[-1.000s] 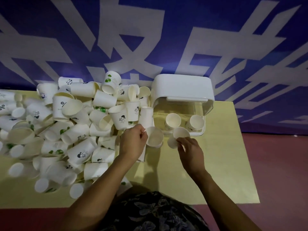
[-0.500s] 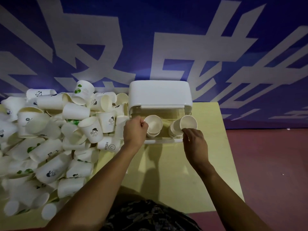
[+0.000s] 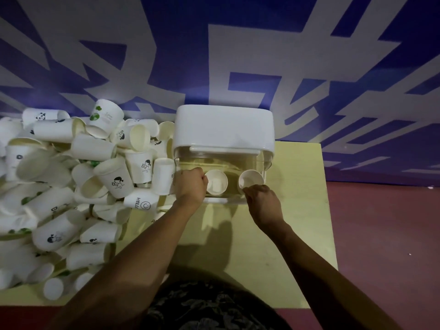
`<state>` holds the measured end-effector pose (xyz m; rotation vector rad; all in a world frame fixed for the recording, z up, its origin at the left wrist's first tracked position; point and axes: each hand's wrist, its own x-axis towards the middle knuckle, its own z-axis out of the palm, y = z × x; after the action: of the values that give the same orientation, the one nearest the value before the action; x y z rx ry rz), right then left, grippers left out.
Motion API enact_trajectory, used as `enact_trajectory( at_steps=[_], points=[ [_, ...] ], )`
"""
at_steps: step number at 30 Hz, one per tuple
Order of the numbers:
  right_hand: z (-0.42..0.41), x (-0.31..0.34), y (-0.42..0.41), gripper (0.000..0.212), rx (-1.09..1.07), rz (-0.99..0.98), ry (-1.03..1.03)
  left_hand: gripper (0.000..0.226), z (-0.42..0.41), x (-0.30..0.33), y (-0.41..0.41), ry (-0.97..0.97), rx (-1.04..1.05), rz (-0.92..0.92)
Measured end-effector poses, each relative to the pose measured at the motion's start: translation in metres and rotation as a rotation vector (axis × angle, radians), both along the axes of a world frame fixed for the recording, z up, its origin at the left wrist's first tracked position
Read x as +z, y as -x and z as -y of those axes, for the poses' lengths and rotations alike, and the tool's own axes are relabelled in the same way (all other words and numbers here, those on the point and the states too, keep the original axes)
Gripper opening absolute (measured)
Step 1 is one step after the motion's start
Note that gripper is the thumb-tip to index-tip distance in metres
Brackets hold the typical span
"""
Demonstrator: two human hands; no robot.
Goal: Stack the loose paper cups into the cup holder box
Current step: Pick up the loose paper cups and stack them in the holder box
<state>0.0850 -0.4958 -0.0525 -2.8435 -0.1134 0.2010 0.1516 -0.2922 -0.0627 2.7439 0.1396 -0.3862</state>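
Note:
The cup holder box (image 3: pixel 223 129) has a white top and a clear front, and stands at the back of the yellow table (image 3: pixel 297 222). Two white paper cups lie in its open front with their mouths toward me. My left hand (image 3: pixel 190 184) pinches the rim of the left cup (image 3: pixel 216 182). My right hand (image 3: pixel 262 201) pinches the lower rim of the right cup (image 3: pixel 250 178). A big heap of loose paper cups (image 3: pixel 71 186), many printed with small pictures, covers the table's left side.
A blue wall with large white characters (image 3: pixel 214 55) rises right behind the table. Red floor (image 3: pixel 385 234) lies to the right, past the table's edge. The nearest loose cups (image 3: pixel 140 203) lie just left of my left wrist.
Both hands have carried their cups from in front of the box into its open front. The view has shifted, so the box sits more to the centre.

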Motion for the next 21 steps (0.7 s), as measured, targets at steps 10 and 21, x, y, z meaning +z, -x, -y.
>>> enact_trajectory(
  at_steps=[10,21],
  points=[
    [-0.061,0.019,0.026,0.02,0.083,0.026,-0.215,0.015,-0.053,0.046,0.059,0.105,-0.204,0.147],
    [-0.18,-0.011,0.066,0.066,0.406,-0.421,-0.107,0.057,-0.154,0.038,0.092,-0.369,-0.309,-0.075]
  ],
)
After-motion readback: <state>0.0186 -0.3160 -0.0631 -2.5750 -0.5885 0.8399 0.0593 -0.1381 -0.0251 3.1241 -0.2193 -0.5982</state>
